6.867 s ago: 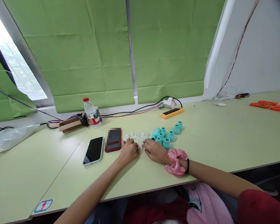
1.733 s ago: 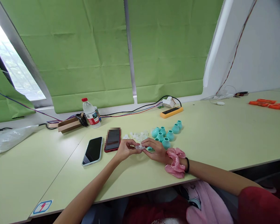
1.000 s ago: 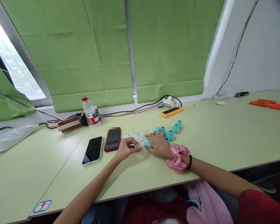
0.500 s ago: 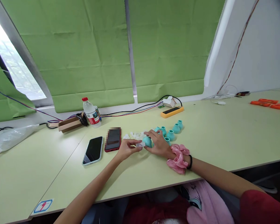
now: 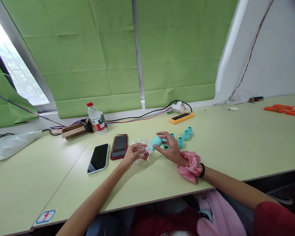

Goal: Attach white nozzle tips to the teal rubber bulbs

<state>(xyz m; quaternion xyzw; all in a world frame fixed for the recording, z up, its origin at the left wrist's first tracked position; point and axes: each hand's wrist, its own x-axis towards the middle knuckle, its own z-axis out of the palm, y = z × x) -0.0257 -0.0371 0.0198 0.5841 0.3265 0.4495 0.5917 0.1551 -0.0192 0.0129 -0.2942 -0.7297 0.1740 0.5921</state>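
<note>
My right hand (image 5: 170, 149) is closed round a turquoise rounded bulb (image 5: 157, 141), thumb and fingers on its sides. The bulb is tilted, its narrow end pointing down and left. Between the fingertips of my left hand (image 5: 134, 155) is a small translucent plastic piece (image 5: 147, 149). Piece and bulb meet end to end; whether one sits inside the other I cannot tell. Several loose translucent pieces (image 5: 139, 160) lie on the table around and behind my left hand. Beside my right hand stands a turquoise bulb with an open neck (image 5: 166, 147), partly hidden by the fingers.
More turquoise bulbs (image 5: 186, 135) stand in a row at the right. Two phones, one pale-edged (image 5: 98, 158) and one red-cased (image 5: 119, 147), lie at the left. Behind are a water bottle (image 5: 97, 120), an open carton (image 5: 75, 131) and a yellow power strip (image 5: 181, 118). Orange tools (image 5: 285, 109) lie far right.
Both hands have risen slightly with the bulb and the translucent piece. The bulb has tilted, and my right hand has shifted a little to the right.
</note>
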